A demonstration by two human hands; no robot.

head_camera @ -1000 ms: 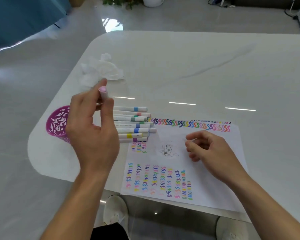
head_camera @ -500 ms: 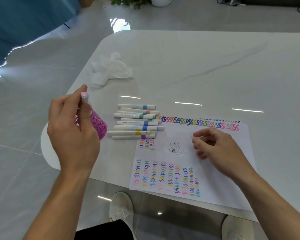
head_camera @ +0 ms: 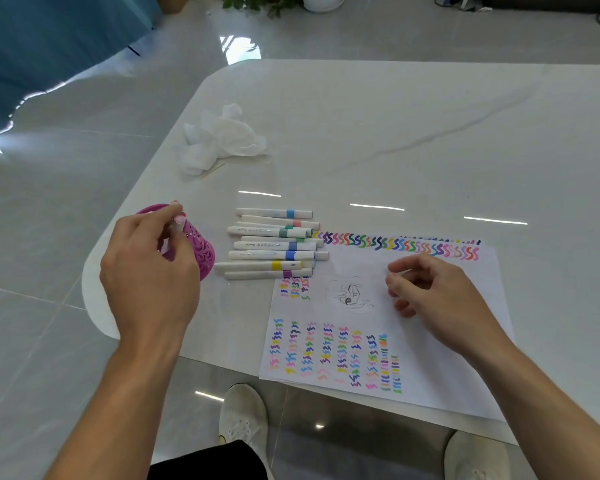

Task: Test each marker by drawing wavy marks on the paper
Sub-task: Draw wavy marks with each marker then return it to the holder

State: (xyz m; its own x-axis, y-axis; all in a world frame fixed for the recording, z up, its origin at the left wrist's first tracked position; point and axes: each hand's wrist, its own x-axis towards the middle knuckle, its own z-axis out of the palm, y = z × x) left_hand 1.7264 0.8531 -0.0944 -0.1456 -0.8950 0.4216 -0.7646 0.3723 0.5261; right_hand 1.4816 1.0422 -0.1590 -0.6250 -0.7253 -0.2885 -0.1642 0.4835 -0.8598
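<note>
Pink marker point(head_camera: 178, 224) barrel mostly hidden inside left hand point(head_camera: 149, 282), purple cup point(head_camera: 203, 252) near side covered by that hand, print on loose markers point(head_camera: 274, 244) too small to read, table point(head_camera: 395, 133) cut by right edge

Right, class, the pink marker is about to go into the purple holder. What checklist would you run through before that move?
1. Grip on the pink marker: ok, the left hand pinches it.
2. Cap on: ok, a pink cap shows at its upper end.
3. Marker lined up with the opening of the purple holder: cannot tell, the hand hides most of it.
4. Right hand free for the next pick: ok, it rests on the paper holding nothing.
5. More markers close by: ok, they lie between holder and paper.
6. Blank paper left: ok, its right side is bare.
</note>
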